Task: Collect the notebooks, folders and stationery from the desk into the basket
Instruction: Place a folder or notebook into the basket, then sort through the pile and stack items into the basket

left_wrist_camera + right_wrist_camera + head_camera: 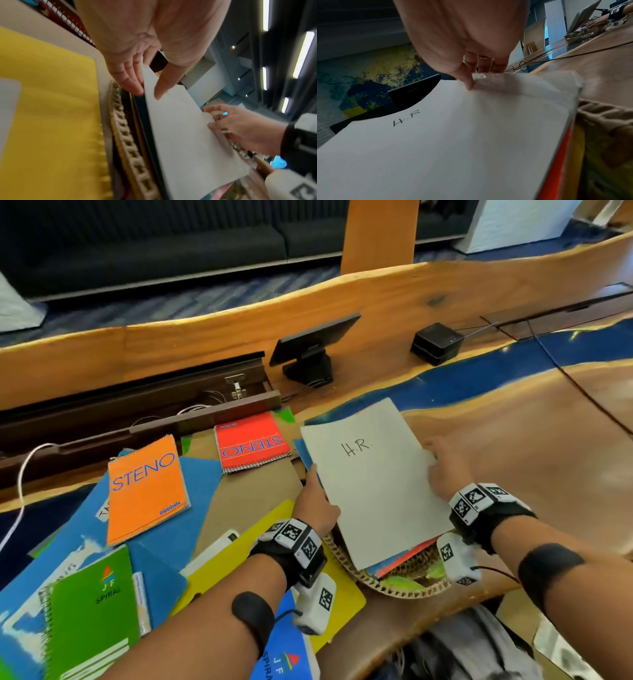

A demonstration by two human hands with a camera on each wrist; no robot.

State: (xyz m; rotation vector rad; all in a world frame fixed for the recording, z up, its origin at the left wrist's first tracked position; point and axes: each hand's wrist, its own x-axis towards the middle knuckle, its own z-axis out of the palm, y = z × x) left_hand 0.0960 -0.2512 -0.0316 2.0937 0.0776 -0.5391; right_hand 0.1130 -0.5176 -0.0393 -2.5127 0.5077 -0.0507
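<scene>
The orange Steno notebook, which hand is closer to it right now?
Left. The left hand grips the H.R. folder's left edge, on the side toward the orange Steno notebook. The right hand holds the folder's far right edge.

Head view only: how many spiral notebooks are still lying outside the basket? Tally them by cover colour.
orange notebook: 1
red notebook: 1
green notebook: 1
blue notebook: 1
Total: 4
</scene>
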